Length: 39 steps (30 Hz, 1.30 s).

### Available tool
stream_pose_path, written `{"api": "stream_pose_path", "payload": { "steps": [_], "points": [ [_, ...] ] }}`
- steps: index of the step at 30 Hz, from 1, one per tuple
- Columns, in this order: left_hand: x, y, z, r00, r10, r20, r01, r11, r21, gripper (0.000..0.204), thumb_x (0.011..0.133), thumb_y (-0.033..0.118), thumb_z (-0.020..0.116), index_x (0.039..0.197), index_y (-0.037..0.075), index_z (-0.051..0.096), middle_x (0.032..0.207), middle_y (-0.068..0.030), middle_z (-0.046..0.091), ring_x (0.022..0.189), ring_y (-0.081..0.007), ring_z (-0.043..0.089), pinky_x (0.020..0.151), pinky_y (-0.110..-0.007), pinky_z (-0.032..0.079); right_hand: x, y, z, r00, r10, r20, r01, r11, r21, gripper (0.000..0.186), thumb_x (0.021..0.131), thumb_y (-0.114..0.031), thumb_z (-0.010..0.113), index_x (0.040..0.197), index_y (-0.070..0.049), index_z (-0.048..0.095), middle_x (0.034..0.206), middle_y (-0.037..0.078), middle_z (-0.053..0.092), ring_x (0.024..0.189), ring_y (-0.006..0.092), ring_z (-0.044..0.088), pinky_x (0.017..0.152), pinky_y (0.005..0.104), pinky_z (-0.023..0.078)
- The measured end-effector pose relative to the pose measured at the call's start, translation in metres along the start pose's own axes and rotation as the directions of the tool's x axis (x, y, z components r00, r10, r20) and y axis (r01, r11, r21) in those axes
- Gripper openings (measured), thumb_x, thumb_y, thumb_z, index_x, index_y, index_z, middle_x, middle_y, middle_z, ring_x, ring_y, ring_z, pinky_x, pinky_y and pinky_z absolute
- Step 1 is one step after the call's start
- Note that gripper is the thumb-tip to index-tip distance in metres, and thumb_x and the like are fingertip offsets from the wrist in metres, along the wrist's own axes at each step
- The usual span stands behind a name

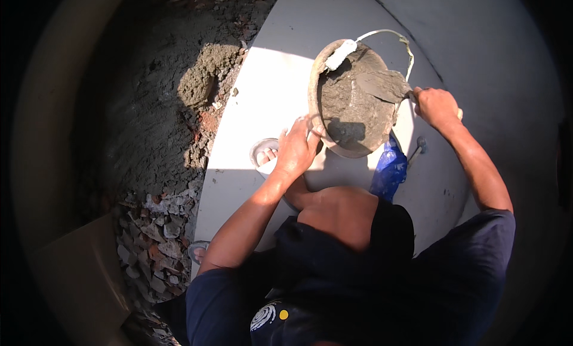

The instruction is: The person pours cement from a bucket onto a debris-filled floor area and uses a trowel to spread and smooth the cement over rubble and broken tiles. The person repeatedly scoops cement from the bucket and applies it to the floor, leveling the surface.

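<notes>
A mortar-caked bucket (313,98) sits in front of me, its mouth tipped toward my view. Wet grey mortar (343,98) lies inside. My left hand (296,148) grips the lower left of the rim, fingers against the outside and thumb at the edge. At the right side, my right hand (437,109) is closed round the handle of a trowel. Its mortar-smeared blade (382,85) rests over the mortar, close to the right rim. The bucket's wire bail (401,37), with a white grip (341,54), arches over the far side.
Pale smooth flooring (239,208) lies under the bucket. Beyond its left edge are a dark mortar heap (149,119), a sunlit clump (206,74) and broken rubble (158,238). Something blue and crumpled (390,168) lies below the bucket. My sandalled foot (264,155) is beside my left hand.
</notes>
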State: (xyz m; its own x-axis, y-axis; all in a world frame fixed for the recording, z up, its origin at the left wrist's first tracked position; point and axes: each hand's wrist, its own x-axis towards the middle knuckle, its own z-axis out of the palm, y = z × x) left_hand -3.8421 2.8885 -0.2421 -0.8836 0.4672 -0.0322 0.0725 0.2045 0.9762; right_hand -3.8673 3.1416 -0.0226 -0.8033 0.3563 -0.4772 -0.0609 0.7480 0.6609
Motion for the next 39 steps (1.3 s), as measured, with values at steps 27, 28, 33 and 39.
{"api": "stream_pose_path", "payload": {
  "steps": [27,28,33,39],
  "points": [
    [0.004,0.0,-0.012,0.959,-0.186,0.213,0.168,0.981,0.097,0.056,0.1,0.05,0.041,0.134,0.007,0.052,0.132,-0.0224,0.054,0.125,-0.0384,0.05,0.106,-0.059,0.031,-0.033,-0.08,0.083,0.934,-0.253,0.254,-0.178,0.286,0.941,0.023,0.079,-0.016,0.069,0.095,0.0,0.063,0.072,0.007,0.061,0.062,0.0168,0.059,0.062,0.0326,0.049],
    [0.005,0.0,-0.011,0.963,-0.174,0.207,0.156,0.983,0.099,0.054,0.1,0.049,0.042,0.132,0.007,0.054,0.133,-0.0218,0.054,0.126,-0.0371,0.05,0.106,-0.059,0.03,-0.038,-0.075,0.086,0.908,-0.243,0.34,-0.284,0.239,0.929,0.02,0.078,-0.014,0.069,0.092,0.0,0.063,0.07,0.003,0.059,0.062,0.0133,0.056,0.06,0.0307,0.048],
    [0.003,0.0,-0.009,0.964,-0.176,0.198,0.147,0.977,0.152,0.039,0.099,0.037,0.045,0.129,0.014,0.056,0.136,-0.0106,0.055,0.126,-0.0303,0.051,0.106,-0.061,0.029,-0.057,-0.034,0.087,0.964,-0.205,0.168,-0.135,0.168,0.976,0.016,0.075,-0.005,0.064,0.09,0.002,0.063,0.07,0.001,0.059,0.058,0.0089,0.055,0.052,0.0267,0.045],
    [0.003,0.005,-0.013,0.968,-0.162,0.194,0.148,0.985,0.082,0.046,0.099,0.041,0.044,0.127,0.007,0.056,0.132,-0.0163,0.057,0.125,-0.0327,0.051,0.107,-0.06,0.028,-0.048,0.018,-0.018,0.976,-0.159,0.147,-0.064,0.437,0.897,0.015,0.068,-0.007,0.068,0.08,0.001,0.064,0.066,0.0,0.057,0.061,0.0083,0.051,0.056,0.0276,0.043]
  ]
}}
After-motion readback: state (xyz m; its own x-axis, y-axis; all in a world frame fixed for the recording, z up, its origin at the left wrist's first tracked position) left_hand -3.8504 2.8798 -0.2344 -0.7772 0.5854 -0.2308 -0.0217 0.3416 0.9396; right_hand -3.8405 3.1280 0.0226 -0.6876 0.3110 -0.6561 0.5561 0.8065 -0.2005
